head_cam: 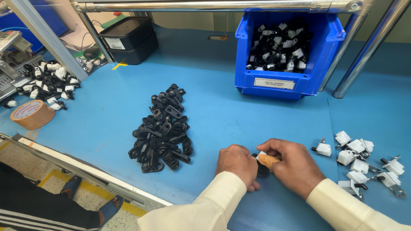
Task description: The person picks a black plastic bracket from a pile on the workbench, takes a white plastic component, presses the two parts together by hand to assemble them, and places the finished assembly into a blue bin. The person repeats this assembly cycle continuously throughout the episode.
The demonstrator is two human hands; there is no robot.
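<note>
On the counter (239,119), a heap of clips (162,128) lies left of centre, with a bin of assembled parts (280,53) behind and to its right. Both hands meet at the near edge, loose clip fittings (361,164) to their right. A tape roll (32,114) and stacked trays (128,40) sit far left.

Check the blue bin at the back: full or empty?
Nearly full. The blue bin holds black-and-white parts heaped close to its rim.
</note>
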